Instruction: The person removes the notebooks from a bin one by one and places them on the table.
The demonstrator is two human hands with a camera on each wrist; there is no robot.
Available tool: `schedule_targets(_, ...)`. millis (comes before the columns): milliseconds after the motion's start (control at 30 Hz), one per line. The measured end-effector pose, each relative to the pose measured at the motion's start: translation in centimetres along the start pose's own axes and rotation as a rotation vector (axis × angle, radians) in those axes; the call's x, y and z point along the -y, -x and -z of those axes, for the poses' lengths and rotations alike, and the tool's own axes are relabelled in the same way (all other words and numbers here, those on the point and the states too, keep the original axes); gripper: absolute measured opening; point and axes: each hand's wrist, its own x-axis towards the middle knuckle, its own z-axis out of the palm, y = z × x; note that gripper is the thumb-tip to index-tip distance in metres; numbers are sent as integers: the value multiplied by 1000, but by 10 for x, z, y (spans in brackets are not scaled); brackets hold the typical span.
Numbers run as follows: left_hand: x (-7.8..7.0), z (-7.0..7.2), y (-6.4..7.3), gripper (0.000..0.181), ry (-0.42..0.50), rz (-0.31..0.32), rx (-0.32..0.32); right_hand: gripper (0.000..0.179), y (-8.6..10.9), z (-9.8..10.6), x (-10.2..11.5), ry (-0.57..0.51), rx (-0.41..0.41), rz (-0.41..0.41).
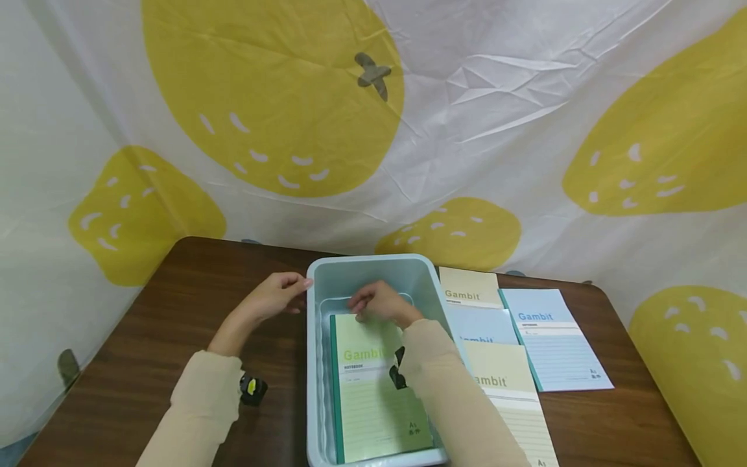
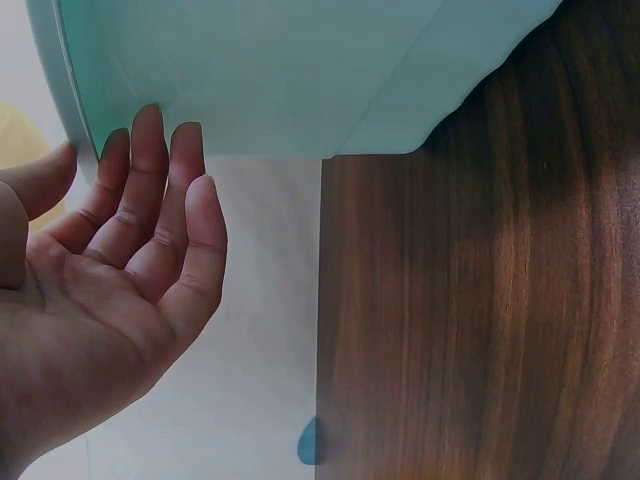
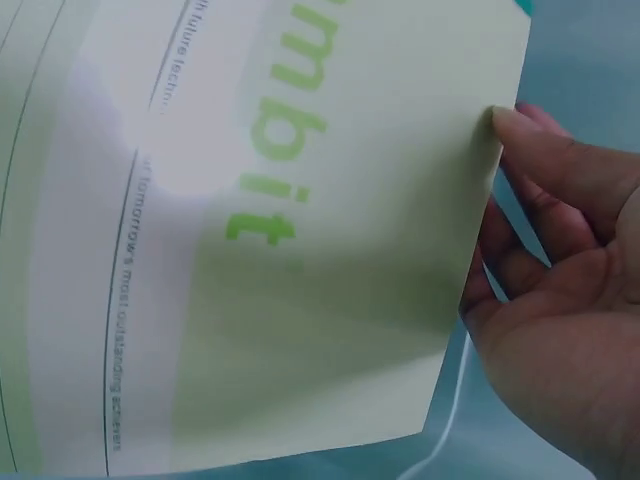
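Observation:
A light blue plastic bin (image 1: pixel 312 389) stands on the table, and a green notebook (image 1: pixel 379 415) with a dark green spine lies inside it. My right hand (image 1: pixel 382 303) reaches into the bin and pinches the notebook's far edge. In the right wrist view the thumb (image 3: pixel 545 150) lies on the cover, with the other fingers behind it. My left hand (image 1: pixel 277 295) holds the bin's left rim near the far corner. The left wrist view has its thumb (image 2: pixel 45 185) at the rim and the fingers (image 2: pixel 150 170) loosely bent by the outer wall.
Right of the bin lie several notebooks: a cream one (image 1: pixel 467 285) at the back, a blue one (image 1: pixel 484 324) partly covered, another cream one (image 1: pixel 513 408) in front, and a blue one (image 1: pixel 554 344) farther right. The brown wooden table (image 1: pixel 140 383) meets a lemon-patterned cloth (image 1: pixel 432 130) behind.

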Motion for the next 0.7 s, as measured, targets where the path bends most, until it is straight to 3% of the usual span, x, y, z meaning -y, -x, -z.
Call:
schedule_targets(100,-1,-1,0,32,0,-2,1,27,2,4,2,-28,15,-17)
schedule_targets(400,-1,0,0,31,-4,8,-12,30,9,18,18,-56,100,51)
schedule_targets(700,1,0,0,31,-22,7,-9,24,24,34,46,-53,93,90)
